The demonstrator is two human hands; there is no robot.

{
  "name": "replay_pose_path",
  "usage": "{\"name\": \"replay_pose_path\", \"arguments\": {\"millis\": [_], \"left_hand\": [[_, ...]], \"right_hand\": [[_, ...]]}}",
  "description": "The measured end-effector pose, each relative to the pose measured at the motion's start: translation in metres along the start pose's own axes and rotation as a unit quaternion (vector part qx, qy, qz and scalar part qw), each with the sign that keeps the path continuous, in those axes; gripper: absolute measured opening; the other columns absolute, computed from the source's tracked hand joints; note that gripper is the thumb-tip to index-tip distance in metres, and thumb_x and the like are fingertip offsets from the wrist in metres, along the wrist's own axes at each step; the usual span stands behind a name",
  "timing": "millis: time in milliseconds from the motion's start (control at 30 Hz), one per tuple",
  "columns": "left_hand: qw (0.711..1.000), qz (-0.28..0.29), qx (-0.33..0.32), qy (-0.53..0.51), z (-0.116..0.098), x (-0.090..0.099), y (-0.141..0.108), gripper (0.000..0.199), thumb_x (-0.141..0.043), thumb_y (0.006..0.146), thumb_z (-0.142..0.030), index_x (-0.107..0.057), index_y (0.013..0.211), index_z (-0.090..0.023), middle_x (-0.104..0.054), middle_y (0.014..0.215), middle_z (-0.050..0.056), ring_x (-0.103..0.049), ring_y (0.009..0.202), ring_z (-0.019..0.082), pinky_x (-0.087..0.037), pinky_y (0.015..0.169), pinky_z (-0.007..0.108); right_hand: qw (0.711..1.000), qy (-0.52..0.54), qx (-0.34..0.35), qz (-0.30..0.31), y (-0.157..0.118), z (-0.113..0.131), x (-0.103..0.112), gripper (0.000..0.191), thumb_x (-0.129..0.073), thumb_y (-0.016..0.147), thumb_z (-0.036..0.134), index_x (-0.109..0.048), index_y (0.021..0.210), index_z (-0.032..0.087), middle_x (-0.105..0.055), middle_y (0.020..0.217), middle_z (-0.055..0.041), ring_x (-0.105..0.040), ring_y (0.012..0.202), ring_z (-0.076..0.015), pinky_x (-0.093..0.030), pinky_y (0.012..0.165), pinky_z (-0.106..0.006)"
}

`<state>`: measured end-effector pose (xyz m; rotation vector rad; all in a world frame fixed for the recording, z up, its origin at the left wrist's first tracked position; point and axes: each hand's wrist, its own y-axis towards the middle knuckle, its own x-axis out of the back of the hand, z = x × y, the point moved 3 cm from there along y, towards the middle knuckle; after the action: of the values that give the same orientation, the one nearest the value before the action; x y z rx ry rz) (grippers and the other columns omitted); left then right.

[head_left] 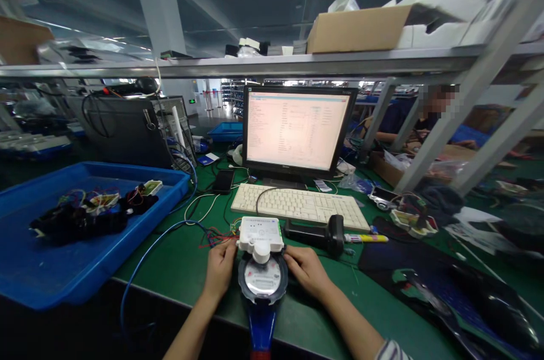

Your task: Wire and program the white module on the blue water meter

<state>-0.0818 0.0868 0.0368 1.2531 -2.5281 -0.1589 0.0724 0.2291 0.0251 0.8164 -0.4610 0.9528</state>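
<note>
Left fingers (230, 249) and right fingers (294, 258) clamped on white rectangular plastic module (260, 232); tips partly hidden. Blue plastic tray (25, 258) left of fingers: black wired parts (80, 220), indistinct.

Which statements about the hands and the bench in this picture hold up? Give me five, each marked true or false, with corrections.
1. The left hand and right hand are at opposite sides of the round meter. True.
2. The blue tray stands to the right of the keyboard. False: it stands to the left.
3. The monitor shows a lit screen. True.
4. The right hand grips the black scanner. False: the scanner lies on the green bench, beyond that hand.
5. A yellow marker lies near the scanner. True.
</note>
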Motion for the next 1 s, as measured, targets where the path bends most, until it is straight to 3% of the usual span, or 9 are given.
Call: {"name": "replay_pose_path", "arguments": {"millis": [167, 367, 500, 633, 733, 867, 933, 1000], "left_hand": [[0.999, 0.041, 0.010, 0.001, 0.004, -0.011, 0.001, 0.051, -0.043, 0.069, -0.063, -0.050, 0.047, -0.017, -0.052, 0.046, 0.002, -0.045, 0.049, 0.015, -0.038, 0.048, 0.026], [0.998, 0.057, -0.001, 0.012, 0.002, -0.008, -0.002, 0.051, -0.044, 0.070, -0.061, -0.048, 0.044, -0.018, -0.051, 0.046, 0.002, -0.044, 0.049, 0.015, -0.039, 0.049, 0.026], [0.998, 0.054, -0.005, 0.019, 0.005, -0.005, 0.000, 0.051, -0.046, 0.069, -0.062, -0.049, 0.044, -0.017, -0.051, 0.046, 0.003, -0.044, 0.048, 0.015, -0.039, 0.048, 0.027], [0.999, 0.048, -0.008, 0.024, 0.005, -0.004, 0.001, 0.053, -0.046, 0.067, -0.064, -0.049, 0.042, -0.017, -0.051, 0.043, 0.002, -0.043, 0.045, 0.015, -0.039, 0.046, 0.027], [0.998, 0.048, -0.007, 0.026, 0.002, -0.004, 0.001, 0.054, -0.046, 0.067, -0.064, -0.053, 0.043, -0.016, -0.053, 0.043, 0.003, -0.044, 0.045, 0.015, -0.039, 0.046, 0.027], [0.998, 0.049, -0.002, 0.026, -0.001, -0.004, 0.001, 0.052, -0.049, 0.066, -0.061, -0.055, 0.043, -0.015, -0.056, 0.044, 0.004, -0.047, 0.045, 0.016, -0.039, 0.044, 0.026], [0.998, 0.051, -0.001, 0.022, -0.003, -0.003, 0.001, 0.051, -0.049, 0.066, -0.060, -0.056, 0.044, -0.015, -0.057, 0.045, 0.005, -0.048, 0.046, 0.016, -0.040, 0.045, 0.026], [0.999, 0.048, -0.001, 0.020, -0.005, -0.003, 0.000, 0.051, -0.049, 0.066, -0.061, -0.056, 0.044, -0.015, -0.057, 0.045, 0.005, -0.048, 0.047, 0.016, -0.041, 0.045, 0.027]], "right_hand": [[1.000, 0.011, 0.007, 0.019, 0.000, 0.004, -0.004, 0.027, -0.037, 0.084, 0.025, -0.040, 0.057, 0.020, -0.047, 0.054, 0.0005, -0.047, 0.051, -0.0135, -0.029, 0.051, -0.023], [1.000, 0.001, 0.014, 0.013, 0.002, 0.009, -0.004, 0.028, -0.042, 0.083, 0.026, -0.045, 0.057, 0.019, -0.048, 0.051, 0.0014, -0.046, 0.048, -0.0121, -0.028, 0.048, -0.022], [0.999, -0.035, -0.002, -0.037, 0.003, 0.004, 0.015, 0.020, -0.047, 0.079, 0.024, -0.052, 0.060, 0.019, -0.050, 0.053, 0.0023, -0.047, 0.048, -0.0117, -0.029, 0.050, -0.022], [0.986, -0.071, -0.046, -0.144, -0.002, -0.007, 0.048, 0.017, -0.047, 0.080, 0.026, -0.057, 0.069, 0.019, -0.051, 0.055, 0.0028, -0.049, 0.049, -0.0119, -0.034, 0.052, -0.021], [0.957, -0.101, -0.095, -0.255, -0.011, -0.017, 0.072, 0.021, -0.044, 0.082, 0.032, -0.059, 0.076, 0.019, -0.051, 0.055, 0.0025, -0.047, 0.048, -0.0127, -0.037, 0.050, -0.022], [0.875, -0.168, -0.202, -0.406, -0.029, -0.033, 0.104, 0.031, -0.034, 0.085, 0.031, -0.058, 0.094, 0.014, -0.056, 0.068, -0.0038, -0.050, 0.057, -0.0174, -0.041, 0.059, -0.028], [0.843, -0.199, -0.254, -0.431, -0.037, -0.044, 0.117, 0.033, -0.035, 0.083, 0.026, -0.057, 0.102, 0.011, -0.057, 0.079, -0.0088, -0.053, 0.068, -0.0211, -0.042, 0.067, -0.033], [0.837, -0.220, -0.292, -0.406, -0.041, -0.054, 0.125, 0.031, -0.042, 0.077, 0.021, -0.061, 0.100, 0.011, -0.058, 0.089, -0.0123, -0.053, 0.080, -0.0251, -0.041, 0.075, -0.036]]}}
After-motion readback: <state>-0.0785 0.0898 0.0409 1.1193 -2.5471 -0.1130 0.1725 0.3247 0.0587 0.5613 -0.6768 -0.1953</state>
